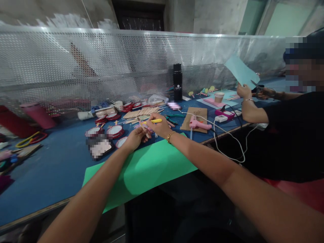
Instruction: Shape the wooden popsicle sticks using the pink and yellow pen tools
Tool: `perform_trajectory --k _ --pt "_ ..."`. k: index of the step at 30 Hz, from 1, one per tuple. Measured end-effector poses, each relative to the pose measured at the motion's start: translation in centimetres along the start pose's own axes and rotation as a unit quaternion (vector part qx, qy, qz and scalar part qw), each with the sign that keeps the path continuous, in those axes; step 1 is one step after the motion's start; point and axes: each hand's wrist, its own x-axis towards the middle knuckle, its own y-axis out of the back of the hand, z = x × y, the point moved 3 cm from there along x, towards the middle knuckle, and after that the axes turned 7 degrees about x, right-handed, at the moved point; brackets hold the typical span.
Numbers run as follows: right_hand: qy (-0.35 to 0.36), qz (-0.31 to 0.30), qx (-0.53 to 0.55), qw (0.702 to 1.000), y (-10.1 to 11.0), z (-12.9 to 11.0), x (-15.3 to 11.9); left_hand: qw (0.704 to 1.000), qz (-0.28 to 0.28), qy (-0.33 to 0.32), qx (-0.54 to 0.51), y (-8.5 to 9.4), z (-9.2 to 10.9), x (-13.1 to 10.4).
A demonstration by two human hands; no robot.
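Observation:
In the middle of the head view, my left hand [136, 137] is closed round a flat wooden craft stick [142, 125]. My right hand [160, 126], with a bracelet at the wrist, grips a slim yellow pen-like tool [155, 121]; its exact kind is unclear. Both hands are close together, with the tool beside the upper part of the stick. Beneath my forearms lies a large green sheet of paper [141, 172], overhanging the table's front edge. Just beyond my hands is a heap of wooden craft sticks [144, 113]. Small red-rimmed white drums [115, 131] stand left of my left hand.
A pink glue gun [198, 124] rests on cardboard [187, 119] to the right, with white cables trailing off the edge. A black bottle [177, 82] stands by the perforated metal partition [141, 57]. At right, a co-worker's hands hold scissors [258, 87] and light-blue paper [240, 69].

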Motion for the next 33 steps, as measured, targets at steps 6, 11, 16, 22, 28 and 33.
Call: perform_trajectory --k 6,11,16,22,28,33 --pt "0.004 0.003 -0.001 1.0 0.09 -0.15 -0.03 1.0 0.001 0.002 0.002 -0.04 0.02 -0.01" --pt "0.013 0.009 -0.003 1.0 0.22 -0.04 0.03 1.0 0.0 0.005 0.0 -0.09 0.02 -0.01" --pt "0.02 0.001 -0.002 1.0 0.05 0.08 0.0 1.0 -0.001 0.005 -0.002 -0.1 0.02 0.03" --pt "0.015 0.006 -0.001 1.0 0.16 0.04 -0.01 1.0 0.001 0.007 -0.004 -0.1 0.02 -0.01" --pt "0.01 0.003 -0.004 1.0 0.19 -0.11 -0.01 1.0 0.003 0.008 -0.008 -0.03 0.03 -0.04" --pt "0.008 -0.004 -0.005 1.0 0.06 -0.1 0.06 1.0 0.001 0.008 -0.011 -0.05 0.07 -0.05"
